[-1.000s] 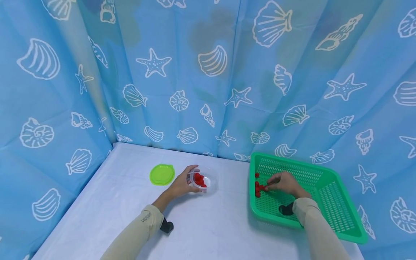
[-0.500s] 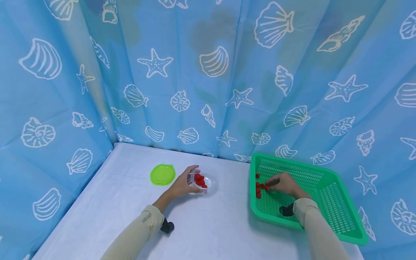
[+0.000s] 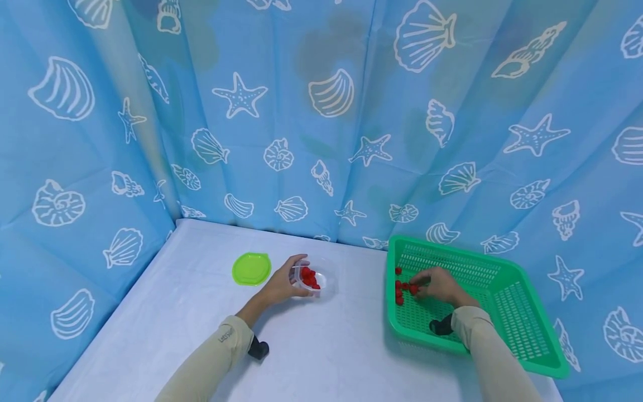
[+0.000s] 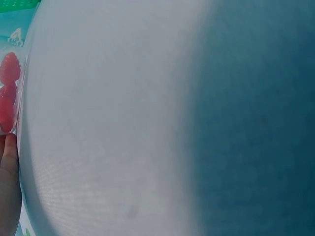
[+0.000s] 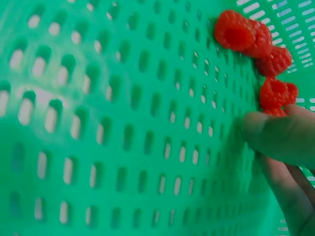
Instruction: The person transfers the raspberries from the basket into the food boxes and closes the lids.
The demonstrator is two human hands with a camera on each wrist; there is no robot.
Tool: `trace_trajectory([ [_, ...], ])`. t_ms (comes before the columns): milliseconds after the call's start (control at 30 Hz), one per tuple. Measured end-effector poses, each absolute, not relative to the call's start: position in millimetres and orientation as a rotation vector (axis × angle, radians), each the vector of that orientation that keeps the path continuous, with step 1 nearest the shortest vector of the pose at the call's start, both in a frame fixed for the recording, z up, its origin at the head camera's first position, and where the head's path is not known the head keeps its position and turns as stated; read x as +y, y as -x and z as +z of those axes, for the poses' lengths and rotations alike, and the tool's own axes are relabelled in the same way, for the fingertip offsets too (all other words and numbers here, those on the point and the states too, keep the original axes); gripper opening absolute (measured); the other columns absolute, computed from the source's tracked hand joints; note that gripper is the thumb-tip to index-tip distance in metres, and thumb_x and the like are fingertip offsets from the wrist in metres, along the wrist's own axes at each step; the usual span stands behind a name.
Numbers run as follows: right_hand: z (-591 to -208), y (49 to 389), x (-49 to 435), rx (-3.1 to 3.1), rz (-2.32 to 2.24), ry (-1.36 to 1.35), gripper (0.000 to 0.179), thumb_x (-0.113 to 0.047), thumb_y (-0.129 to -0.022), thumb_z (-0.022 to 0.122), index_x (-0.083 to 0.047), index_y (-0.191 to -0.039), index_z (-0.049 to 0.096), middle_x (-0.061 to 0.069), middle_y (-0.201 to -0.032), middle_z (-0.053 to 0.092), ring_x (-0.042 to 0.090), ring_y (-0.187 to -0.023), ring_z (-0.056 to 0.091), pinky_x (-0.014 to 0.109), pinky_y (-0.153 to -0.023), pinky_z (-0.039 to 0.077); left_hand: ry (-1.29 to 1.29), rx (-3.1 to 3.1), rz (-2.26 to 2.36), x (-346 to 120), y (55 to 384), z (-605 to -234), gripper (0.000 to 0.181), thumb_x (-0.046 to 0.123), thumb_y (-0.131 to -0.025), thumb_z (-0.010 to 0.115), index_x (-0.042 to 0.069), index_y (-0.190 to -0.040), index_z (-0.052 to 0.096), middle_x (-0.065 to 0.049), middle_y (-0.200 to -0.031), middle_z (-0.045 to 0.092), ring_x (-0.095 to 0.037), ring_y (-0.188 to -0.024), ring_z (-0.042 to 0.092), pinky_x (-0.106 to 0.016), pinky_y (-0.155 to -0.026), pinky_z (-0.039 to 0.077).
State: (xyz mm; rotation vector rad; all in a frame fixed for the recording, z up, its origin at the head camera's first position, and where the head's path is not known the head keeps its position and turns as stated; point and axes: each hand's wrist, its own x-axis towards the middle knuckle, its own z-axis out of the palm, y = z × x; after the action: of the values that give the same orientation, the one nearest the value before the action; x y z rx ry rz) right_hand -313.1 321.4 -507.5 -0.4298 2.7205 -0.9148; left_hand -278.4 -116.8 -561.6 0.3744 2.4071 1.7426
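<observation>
My left hand [image 3: 279,283] grips a clear plastic tub [image 3: 327,282] on the table, thumb and fingers spread around its side. Several red raspberries [image 3: 308,277] lie inside it, and some raspberries [image 4: 9,88] show through its wall in the left wrist view. Over in the green basket [image 3: 540,312], my right hand [image 3: 442,286] pinches a raspberry [image 3: 414,289] at its fingertips. Several more raspberries [image 3: 399,292] lie along the basket's left side. The right wrist view has the thumb [image 5: 266,135] against the nearest raspberry [image 5: 276,92], whose lower part the fingers hide.
A lime-green lid [image 3: 251,268] lies flat on the white tablecloth [image 3: 321,352], left of the tub. Behind the table hangs a blue curtain [image 3: 301,123] with shell prints. The basket's raised rim stands between my right hand and the tub.
The raspberry at my right fingertips has turned or shifted slightly and shows more fully now. My left hand and the tub have stayed in place.
</observation>
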Motion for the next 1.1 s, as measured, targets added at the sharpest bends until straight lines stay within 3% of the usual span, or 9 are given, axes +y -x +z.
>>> trace_trajectory([
  [300, -504.5, 310.8, 322.1, 2.748, -0.951, 0.463, 0.025, -0.008, -0.081, 0.077, -0.006, -0.106, 0.075, 0.007, -0.101, 0.071, 0.027, -0.094, 0.065, 0.040, -0.072, 0.056, -0.358, 2.420, 1.719, -115.6, 277.2, -561.0, 0.095, 0.018, -0.071, 0.088, 0.022, -0.149, 0.034, -0.001, -0.142, 0.048, -0.033, -0.135, 0.040, -0.044, -0.104, 0.042],
  [567, -489.8, 312.9, 313.8, 2.790, -0.978, 0.541, 0.028, -0.015, -0.084, 0.077, -0.006, -0.110, 0.074, 0.008, -0.105, 0.071, 0.029, -0.095, 0.066, 0.036, -0.069, 0.057, -0.368, 2.424, 1.727, -115.2, 277.7, -559.8, 0.096, 0.018, -0.070, 0.088, 0.020, -0.149, 0.033, -0.003, -0.142, 0.048, -0.033, -0.133, 0.043, -0.045, -0.103, 0.043],
  [767, -467.9, 312.4, 298.4, 2.835, -1.133, 0.603, 0.030, -0.012, -0.085, 0.076, -0.004, -0.113, 0.072, 0.012, -0.112, 0.068, 0.025, -0.093, 0.070, 0.032, -0.071, 0.059, -0.356, 2.431, 1.718, -115.1, 277.9, -559.4, 0.096, 0.018, -0.070, 0.089, 0.020, -0.149, 0.034, -0.002, -0.142, 0.049, -0.032, -0.133, 0.044, -0.044, -0.103, 0.043],
  [1100, -428.6, 294.9, 252.5, 2.867, -1.300, 0.565, 0.029, -0.022, -0.085, 0.077, -0.011, -0.112, 0.074, 0.007, -0.114, 0.069, 0.026, -0.100, 0.068, 0.041, -0.079, 0.058, -0.370, 2.415, 1.749, -114.0, 276.3, -559.5, 0.095, 0.016, -0.071, 0.088, 0.019, -0.149, 0.035, -0.004, -0.141, 0.050, -0.032, -0.132, 0.045, -0.046, -0.104, 0.041],
])
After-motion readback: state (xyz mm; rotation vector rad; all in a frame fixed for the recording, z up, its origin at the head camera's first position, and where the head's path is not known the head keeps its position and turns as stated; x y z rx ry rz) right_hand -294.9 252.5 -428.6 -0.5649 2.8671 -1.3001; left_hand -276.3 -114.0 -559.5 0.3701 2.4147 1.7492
